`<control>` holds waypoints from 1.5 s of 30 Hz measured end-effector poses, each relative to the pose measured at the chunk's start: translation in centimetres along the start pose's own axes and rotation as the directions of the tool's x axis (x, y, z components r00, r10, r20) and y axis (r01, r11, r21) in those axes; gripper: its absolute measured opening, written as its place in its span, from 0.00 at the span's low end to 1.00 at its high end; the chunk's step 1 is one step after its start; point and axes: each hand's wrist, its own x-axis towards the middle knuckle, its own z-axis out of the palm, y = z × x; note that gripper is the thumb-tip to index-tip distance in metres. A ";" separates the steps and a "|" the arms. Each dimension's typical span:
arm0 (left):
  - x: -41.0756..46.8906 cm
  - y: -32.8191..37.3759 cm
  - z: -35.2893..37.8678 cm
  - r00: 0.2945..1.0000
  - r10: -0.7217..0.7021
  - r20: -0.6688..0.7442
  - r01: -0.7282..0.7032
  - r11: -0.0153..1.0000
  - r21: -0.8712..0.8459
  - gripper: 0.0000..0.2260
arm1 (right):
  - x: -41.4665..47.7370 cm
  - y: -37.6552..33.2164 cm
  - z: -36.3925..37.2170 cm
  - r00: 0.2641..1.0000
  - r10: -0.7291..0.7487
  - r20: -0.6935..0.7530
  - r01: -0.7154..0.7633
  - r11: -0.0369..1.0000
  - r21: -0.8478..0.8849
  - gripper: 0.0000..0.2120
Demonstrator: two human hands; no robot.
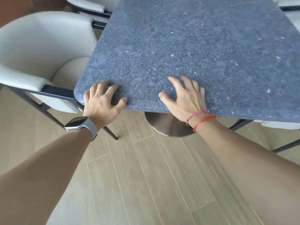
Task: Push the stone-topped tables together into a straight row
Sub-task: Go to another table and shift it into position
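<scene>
A stone-topped table (186, 46) with a speckled blue-grey slab fills the upper middle and right of the head view. Its round brushed-metal base (168, 127) shows under the near edge. My left hand (102, 101) rests at the slab's rounded near-left corner, fingers spread on top and thumb at the edge. My right hand (186, 96) lies flat on the top just inside the near edge, fingers apart. Neither hand wraps around the slab. Only this one table is in view.
A pale upholstered armchair (40, 54) with a dark metal frame stands tight against the table's left side. Another chair (90, 5) is at the top left, and chair legs (285, 143) show at the right. Wood-look plank floor (146, 176) lies below.
</scene>
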 end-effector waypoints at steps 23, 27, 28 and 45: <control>4.1 0.1 2.9 0.994 0.033 -0.101 -0.013 0.980 0.197 0.29 | 2.5 2.8 1.8 0.992 0.092 -0.085 -0.108 0.971 -0.212 0.32; 4.0 0.0 3.2 0.992 0.037 -0.119 -0.017 0.986 0.168 0.29 | 2.4 2.9 1.9 0.993 0.086 -0.082 -0.103 0.968 -0.227 0.33; 4.0 0.0 3.2 0.992 0.035 -0.122 -0.014 0.986 0.163 0.29 | 2.4 2.9 1.9 0.993 0.086 -0.085 -0.103 0.969 -0.224 0.33; 3.8 -0.1 3.2 0.988 0.003 -0.151 0.013 0.995 0.103 0.29 | 1.8 2.3 2.1 0.994 0.104 -0.035 -0.110 0.958 -0.263 0.33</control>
